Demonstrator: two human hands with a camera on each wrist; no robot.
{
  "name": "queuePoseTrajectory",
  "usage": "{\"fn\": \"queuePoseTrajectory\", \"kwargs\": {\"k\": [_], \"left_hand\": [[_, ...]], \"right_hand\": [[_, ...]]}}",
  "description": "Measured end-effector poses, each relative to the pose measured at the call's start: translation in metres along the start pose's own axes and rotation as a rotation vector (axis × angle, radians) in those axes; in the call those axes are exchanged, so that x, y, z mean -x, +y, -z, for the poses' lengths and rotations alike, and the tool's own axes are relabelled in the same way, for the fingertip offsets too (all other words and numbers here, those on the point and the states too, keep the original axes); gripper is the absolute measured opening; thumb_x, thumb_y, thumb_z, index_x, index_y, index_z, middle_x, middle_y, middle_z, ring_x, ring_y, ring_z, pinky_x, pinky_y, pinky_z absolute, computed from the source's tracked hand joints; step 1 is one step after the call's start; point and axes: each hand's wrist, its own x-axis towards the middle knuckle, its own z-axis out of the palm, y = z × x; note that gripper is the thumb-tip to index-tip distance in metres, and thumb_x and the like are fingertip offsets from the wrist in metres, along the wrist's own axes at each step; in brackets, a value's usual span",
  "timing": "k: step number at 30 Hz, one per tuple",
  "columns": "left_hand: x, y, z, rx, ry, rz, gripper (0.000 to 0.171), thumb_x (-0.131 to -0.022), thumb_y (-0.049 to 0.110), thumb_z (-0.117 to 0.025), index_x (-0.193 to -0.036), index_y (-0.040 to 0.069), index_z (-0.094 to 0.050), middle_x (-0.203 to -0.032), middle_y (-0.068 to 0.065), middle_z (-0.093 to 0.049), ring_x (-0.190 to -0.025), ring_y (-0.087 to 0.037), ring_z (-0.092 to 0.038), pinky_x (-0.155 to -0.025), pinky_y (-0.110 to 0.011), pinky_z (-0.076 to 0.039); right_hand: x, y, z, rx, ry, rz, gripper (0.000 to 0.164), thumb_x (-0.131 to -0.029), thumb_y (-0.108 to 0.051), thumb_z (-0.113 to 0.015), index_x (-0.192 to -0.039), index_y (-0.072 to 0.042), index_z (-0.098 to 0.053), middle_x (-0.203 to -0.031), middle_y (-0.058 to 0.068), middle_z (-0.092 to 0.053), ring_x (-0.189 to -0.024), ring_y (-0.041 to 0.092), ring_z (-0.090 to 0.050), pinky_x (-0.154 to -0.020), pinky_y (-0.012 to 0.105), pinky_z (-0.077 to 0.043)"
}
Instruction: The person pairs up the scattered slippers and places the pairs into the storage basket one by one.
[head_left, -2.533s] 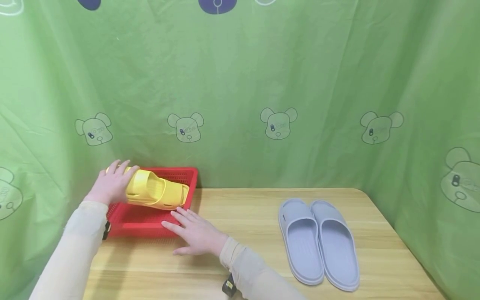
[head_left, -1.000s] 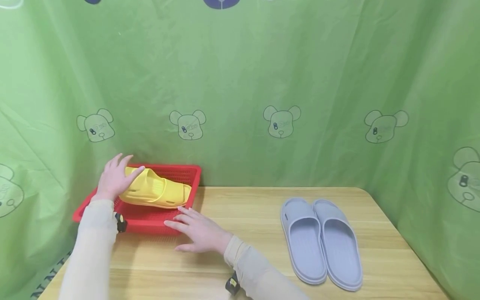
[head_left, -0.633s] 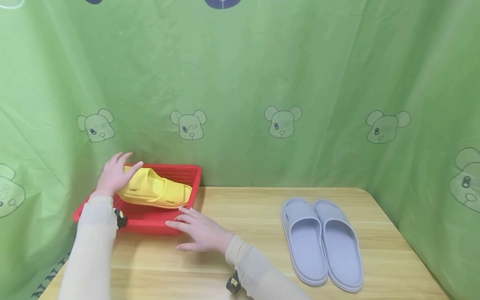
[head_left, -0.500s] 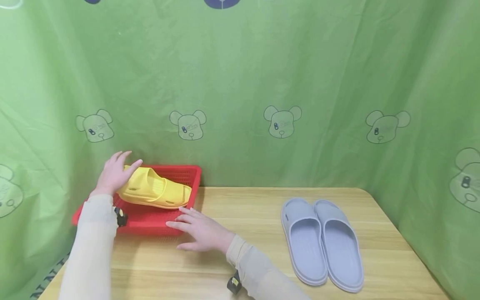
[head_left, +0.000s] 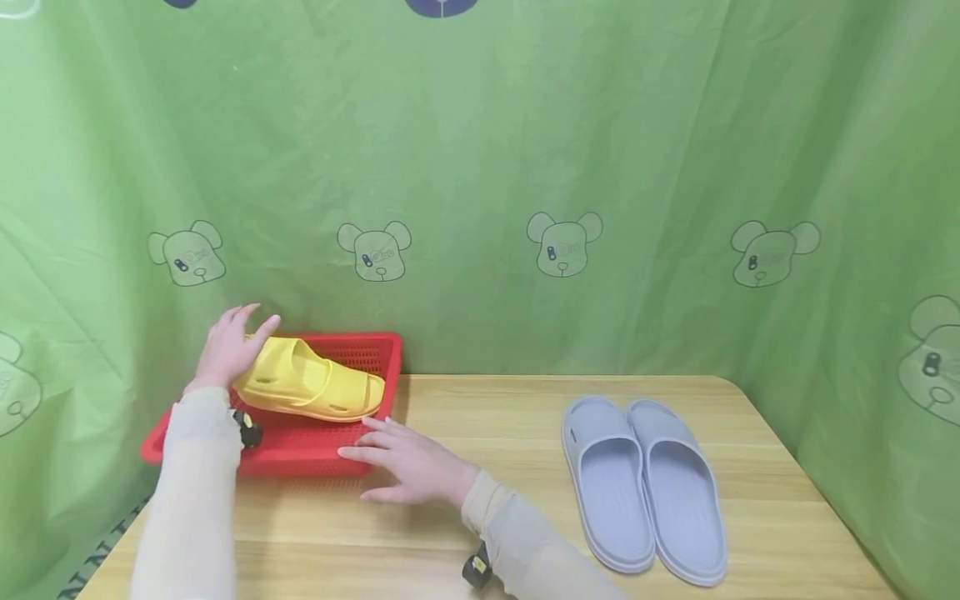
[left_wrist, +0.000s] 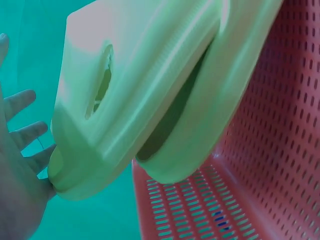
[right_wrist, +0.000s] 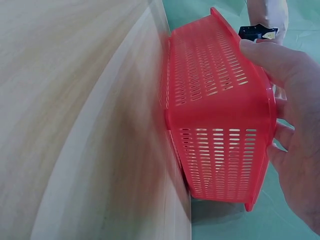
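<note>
So here I am at the basket, watching from far off, and the yellow slippers lie inside the red basket, the left end propped higher and the right end down against the right-hand wall. My left hand is spread at that raised end, fingers straight and apart, thumb angled up over the yellow edge, gripping nothing; the wrist camera is murky with green glare, so whether the fingers actually touch the slippers I can't fairly tell. Over at the near right corner, my right hand is spread too, fingers reaching for the rim, thumb well clear of them, no pinch anywhere. The step in hand, as I judge it, is settling that pair in the basket, and the trick is calm pressure: I want the left palm pushing down flat on the high end, slowly, so the slippers slide along the mesh instead of springing up. The right fingers do best as a brace at the corner, because a light basket could skate over the wooden table under a one-sided push. Easy on the rim, no lifting, no tipping, and no elbow swinging back toward the grey slippers, side by side and well apart on the right
</note>
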Motion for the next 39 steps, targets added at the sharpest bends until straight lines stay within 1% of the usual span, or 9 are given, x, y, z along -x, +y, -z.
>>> {"fn": "queuePoseTrajectory", "kwargs": {"k": [5,9,14,20,25,29,33,39], "left_hand": [[-0.006,-0.005,-0.006,0.035,0.029,0.011,0.083,-0.097,0.065,-0.031,-0.152,0.003,-0.028,-0.155,-0.031,-0.024,-0.140,-0.054,-0.022,-0.113,-0.069,-0.017],[-0.010,-0.009,-0.011,0.053,0.054,0.019,0.082,-0.098,0.064,-0.030,-0.151,0.002,-0.029,-0.154,-0.030,-0.027,-0.140,-0.054,-0.024,-0.113,-0.068,-0.018],[-0.012,-0.014,-0.017,0.077,0.073,0.045,0.081,-0.098,0.064,-0.029,-0.150,0.002,-0.031,-0.154,-0.030,-0.028,-0.140,-0.053,-0.025,-0.114,-0.066,-0.019],[-0.011,-0.019,-0.021,0.098,0.105,0.069,0.080,-0.098,0.064,-0.029,-0.150,0.003,-0.033,-0.153,-0.029,-0.031,-0.140,-0.051,-0.026,-0.114,-0.065,-0.020],[-0.008,-0.023,-0.025,0.116,0.122,0.087,0.079,-0.098,0.063,-0.029,-0.149,0.004,-0.035,-0.153,-0.029,-0.032,-0.139,-0.051,-0.028,-0.114,-0.065,-0.021],[-0.006,-0.027,-0.029,0.117,0.132,0.090,0.077,-0.098,0.062,-0.029,-0.148,0.004,-0.036,-0.152,-0.028,-0.034,-0.139,-0.051,-0.029,-0.114,-0.065,-0.021],[-0.005,-0.029,-0.032,0.119,0.143,0.101,0.076,-0.099,0.062,-0.029,-0.147,0.004,-0.038,-0.152,-0.027,-0.035,-0.139,-0.051,-0.030,-0.114,-0.065,-0.022],[-0.005,-0.037,-0.039,0.137,0.183,0.119,0.074,-0.099,0.060,-0.032,-0.145,0.003,-0.043,-0.149,-0.028,-0.039,-0.138,-0.051,-0.032,-0.115,-0.062,-0.023]], "right_hand": [[0.001,0.002,-0.001,-0.002,0.015,0.003,0.064,-0.093,-0.051,-0.057,-0.149,-0.025,-0.040,-0.135,-0.002,-0.057,-0.147,0.028,-0.032,-0.122,0.044,-0.025],[0.002,0.003,0.000,-0.002,0.018,0.002,0.064,-0.093,-0.050,-0.058,-0.149,-0.025,-0.040,-0.135,-0.003,-0.057,-0.148,0.026,-0.030,-0.122,0.044,-0.024],[0.002,0.002,-0.002,0.014,0.013,0.002,0.064,-0.093,-0.051,-0.057,-0.149,-0.026,-0.039,-0.136,-0.004,-0.057,-0.148,0.025,-0.029,-0.123,0.043,-0.023],[0.001,0.001,-0.005,0.026,0.012,0.006,0.064,-0.094,-0.051,-0.057,-0.150,-0.026,-0.038,-0.138,-0.003,-0.056,-0.147,0.028,-0.031,-0.123,0.044,-0.024],[0.001,0.000,-0.005,0.036,0.009,0.009,0.063,-0.094,-0.050,-0.057,-0.149,-0.026,-0.039,-0.138,-0.003,-0.056,-0.148,0.026,-0.030,-0.122,0.044,-0.024],[0.002,-0.002,-0.004,0.033,0.012,0.010,0.063,-0.094,-0.050,-0.057,-0.149,-0.026,-0.040,-0.138,-0.003,-0.056,-0.148,0.025,-0.029,-0.122,0.043,-0.025],[0.002,-0.002,-0.003,0.032,0.023,0.013,0.062,-0.094,-0.049,-0.058,-0.148,-0.025,-0.041,-0.138,-0.002,-0.056,-0.147,0.026,-0.031,-0.122,0.043,-0.025],[0.002,-0.002,-0.003,0.040,0.024,0.011,0.061,-0.094,-0.049,-0.057,-0.148,-0.025,-0.041,-0.138,-0.003,-0.056,-0.148,0.025,-0.030,-0.122,0.043,-0.025]]}}
